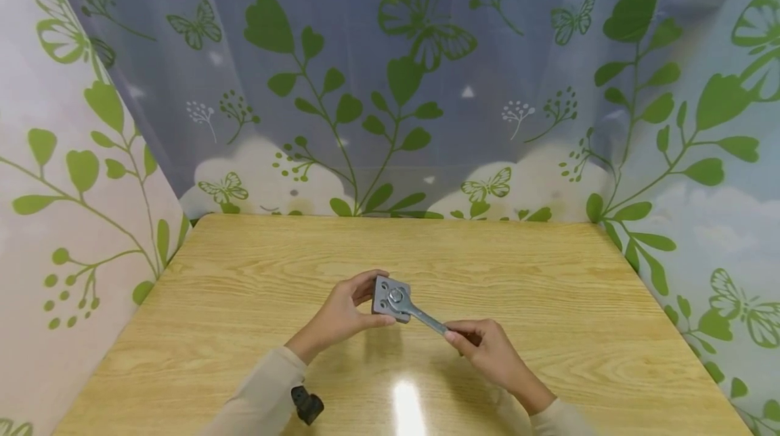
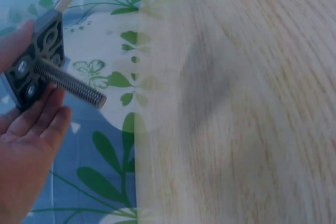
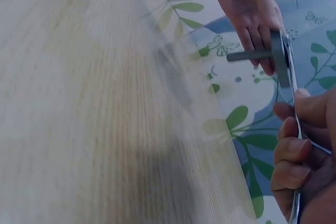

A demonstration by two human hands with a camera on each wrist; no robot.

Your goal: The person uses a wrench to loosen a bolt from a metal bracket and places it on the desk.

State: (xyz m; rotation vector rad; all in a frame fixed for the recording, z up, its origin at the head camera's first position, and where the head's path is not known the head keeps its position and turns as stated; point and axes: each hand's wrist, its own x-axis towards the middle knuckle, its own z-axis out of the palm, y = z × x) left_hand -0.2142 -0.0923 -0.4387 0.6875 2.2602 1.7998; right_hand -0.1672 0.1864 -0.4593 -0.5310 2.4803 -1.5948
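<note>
My left hand (image 1: 344, 311) holds a small grey square metal plate (image 1: 400, 284) by its edges, thumb on one side and fingers on the other. Several round holes pierce the plate. A hex bolt (image 1: 395, 294) passes through it; its threaded shank (image 2: 73, 85) juts out of the plate's back in the left wrist view. My right hand (image 1: 490, 351) grips the handle of a silver wrench (image 1: 428, 319), whose head sits at the bolt head. In the right wrist view the wrench (image 3: 293, 72) lies along the plate's face, opposite the shank. Plate and wrench are held up above the table.
Below the hands spreads a wood-grain table (image 1: 244, 267), with a bright light reflection near its front. A curtain (image 1: 341, 84) printed with green leaves and butterflies hangs behind and at both sides. A black camera mount (image 1: 307, 405) sits at the left sleeve.
</note>
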